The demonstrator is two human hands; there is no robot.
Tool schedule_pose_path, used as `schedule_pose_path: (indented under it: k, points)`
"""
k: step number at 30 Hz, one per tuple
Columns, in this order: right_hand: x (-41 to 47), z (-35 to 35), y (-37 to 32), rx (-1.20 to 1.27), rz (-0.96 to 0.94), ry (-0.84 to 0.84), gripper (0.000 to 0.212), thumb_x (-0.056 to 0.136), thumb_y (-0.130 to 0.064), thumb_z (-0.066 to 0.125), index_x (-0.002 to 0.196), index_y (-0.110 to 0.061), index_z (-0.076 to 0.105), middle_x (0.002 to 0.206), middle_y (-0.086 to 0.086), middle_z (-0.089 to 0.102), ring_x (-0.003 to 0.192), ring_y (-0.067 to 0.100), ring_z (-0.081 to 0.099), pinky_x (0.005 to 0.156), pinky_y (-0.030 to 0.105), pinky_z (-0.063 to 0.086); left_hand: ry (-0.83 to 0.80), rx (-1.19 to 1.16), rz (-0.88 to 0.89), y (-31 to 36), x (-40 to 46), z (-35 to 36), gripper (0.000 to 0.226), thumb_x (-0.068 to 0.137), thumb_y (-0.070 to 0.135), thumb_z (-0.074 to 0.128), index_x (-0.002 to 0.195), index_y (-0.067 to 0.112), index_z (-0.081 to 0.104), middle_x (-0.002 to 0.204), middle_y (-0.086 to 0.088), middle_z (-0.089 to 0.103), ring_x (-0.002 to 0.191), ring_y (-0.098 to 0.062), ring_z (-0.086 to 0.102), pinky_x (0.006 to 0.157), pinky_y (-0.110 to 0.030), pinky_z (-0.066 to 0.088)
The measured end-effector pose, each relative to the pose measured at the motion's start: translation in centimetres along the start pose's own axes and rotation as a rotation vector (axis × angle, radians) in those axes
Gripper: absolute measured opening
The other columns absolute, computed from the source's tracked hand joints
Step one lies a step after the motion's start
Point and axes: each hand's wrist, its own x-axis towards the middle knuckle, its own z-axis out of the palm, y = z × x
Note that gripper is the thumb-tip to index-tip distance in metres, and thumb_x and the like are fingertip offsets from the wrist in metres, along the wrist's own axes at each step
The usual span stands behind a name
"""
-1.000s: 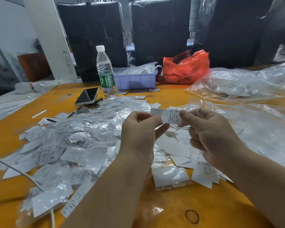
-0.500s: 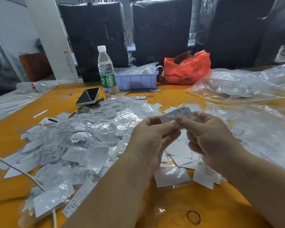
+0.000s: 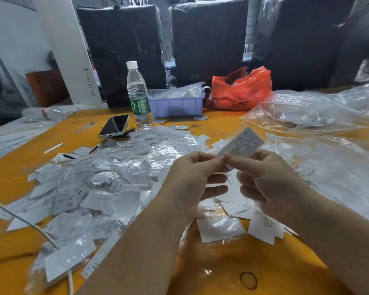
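A small white printed label (image 3: 242, 144) marked "S" is held up above the orange table (image 3: 211, 271), tilted up to the right. My left hand (image 3: 195, 182) and my right hand (image 3: 266, 184) both pinch its lower left end, fingertips meeting there. A big pile of white labels in clear sleeves (image 3: 98, 188) covers the table to the left. More loose labels (image 3: 262, 226) lie under my right hand.
A water bottle (image 3: 137, 94), a phone (image 3: 114, 126), a lilac plastic bin (image 3: 177, 105) and a red plastic bag (image 3: 242, 90) stand at the back. Large clear bags (image 3: 307, 111) fill the right. A white cable (image 3: 19, 220) crosses the left. Black wrapped bundles (image 3: 207, 39) stand behind.
The label has turned from level to tilted up to the right. My hands have come together, and both now pinch the same end of it.
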Motion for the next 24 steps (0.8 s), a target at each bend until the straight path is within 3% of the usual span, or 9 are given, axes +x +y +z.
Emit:
schedule_pose_path:
  k: [5,8,11,13,15,16,19,22,24]
  points:
    - [0.0,-0.4,-0.3,-0.055,0.052,-0.064,0.044,0.065,-0.031,0.074,0.094,0.000,0.061,0.047,-0.003,0.029,0.035,0.006,0.021,0.031,0.017,0.023,0.003,0.128,0.042,0.2,0.2,-0.3,0.029,0.077,0.026,0.076,0.104,0.023,0.069,0.070,0.002,0.069,0.054,-0.008,0.054,0.047,-0.021,0.043]
    - [0.0,-0.5,-0.3,-0.083,0.103,-0.118,0.039,0.066,-0.031,0.074,0.087,-0.001,0.061,0.049,-0.001,0.031,0.036,0.007,0.021,0.032,0.017,0.023,-0.003,0.168,0.079,0.3,0.2,-0.4,0.006,0.090,0.019,0.067,0.091,0.020,0.073,0.059,0.006,0.059,0.050,-0.007,0.047,0.045,-0.020,0.039]
    - [-0.1,-0.5,-0.5,-0.168,0.137,-0.220,0.041,0.063,-0.033,0.078,0.085,-0.001,0.063,0.054,0.004,0.037,0.039,0.009,0.021,0.035,0.019,0.018,0.074,0.145,0.099,0.3,0.5,-0.6,0.013,0.091,0.018,0.063,0.081,0.017,0.071,0.057,0.007,0.051,0.049,-0.007,0.042,0.044,-0.020,0.038]
    - [0.0,-0.5,-0.8,-0.202,0.110,-0.225,0.034,0.068,-0.030,0.077,0.088,-0.003,0.067,0.058,0.001,0.052,0.038,0.008,0.027,0.037,0.018,0.019,0.191,0.135,0.087,0.8,0.7,-1.1,0.019,0.088,0.018,0.062,0.070,0.018,0.067,0.059,0.007,0.048,0.051,-0.008,0.041,0.045,-0.022,0.039]
    - [0.1,-0.8,-1.1,-0.422,-0.027,-0.121,0.022,0.073,-0.028,0.077,0.088,-0.012,0.070,0.070,-0.006,0.064,0.042,0.005,0.045,0.044,0.016,0.034,0.331,0.154,0.097,1.3,1.0,-1.9,0.034,0.084,0.017,0.059,0.051,0.023,0.053,0.056,0.007,0.040,0.052,-0.012,0.035,0.048,-0.027,0.033]
    - [0.2,-1.2,-1.0,-0.642,-0.154,-0.030,0.015,0.078,-0.027,0.077,0.088,-0.017,0.070,0.077,-0.009,0.066,0.054,0.003,0.056,0.053,0.017,0.041,0.393,0.208,0.137,1.5,1.0,-2.3,0.038,0.083,0.018,0.057,0.047,0.023,0.046,0.053,0.007,0.035,0.052,-0.014,0.031,0.050,-0.028,0.028]
    - [0.4,-1.9,-0.5,-1.093,-0.402,0.110,0.009,0.086,-0.026,0.071,0.095,-0.026,0.070,0.090,-0.011,0.065,0.082,0.004,0.061,0.069,0.021,0.048,0.517,0.612,0.299,1.4,1.0,-2.9,0.030,0.082,0.023,0.055,0.054,0.015,0.049,0.045,0.010,0.036,0.049,-0.014,0.033,0.051,-0.027,0.026]
    - [0.5,-1.8,0.0,-1.324,-0.247,0.000,0.024,0.084,-0.039,0.069,0.107,-0.030,0.068,0.095,-0.015,0.057,0.085,0.004,0.055,0.070,0.026,0.047,0.614,0.925,0.307,0.8,1.1,-3.3,0.016,0.081,0.025,0.059,0.067,0.019,0.054,0.061,0.004,0.055,0.060,-0.015,0.051,0.053,-0.026,0.033]
    - [0.3,-1.6,0.2,-1.394,-0.161,-0.057,0.037,0.077,-0.052,0.070,0.108,-0.032,0.067,0.095,-0.015,0.055,0.087,0.005,0.055,0.073,0.028,0.048,0.673,1.017,0.287,0.7,1.1,-3.6,0.006,0.080,0.021,0.061,0.082,0.022,0.055,0.073,0.004,0.057,0.066,-0.014,0.053,0.053,-0.025,0.033]
